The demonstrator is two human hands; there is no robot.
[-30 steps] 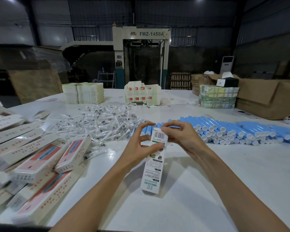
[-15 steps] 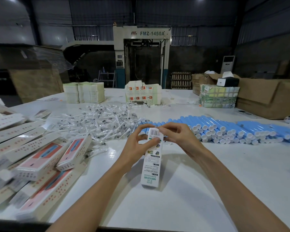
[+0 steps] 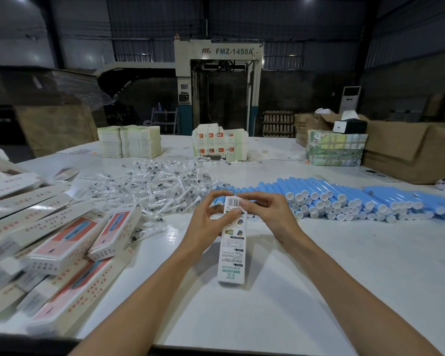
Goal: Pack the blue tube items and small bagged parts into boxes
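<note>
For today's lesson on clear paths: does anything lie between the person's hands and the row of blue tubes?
Nothing visible, apart from the box both hands hold. The left hand and right hand pinch its top, and the blue tubes lie just behind on the table.

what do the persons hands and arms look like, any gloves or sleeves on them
The left hand and right hand are ungloved, with no rings, watch or bands showing. The left forearm and right forearm are uncovered down to the picture's lower edge, so no sleeve is visible.
</note>
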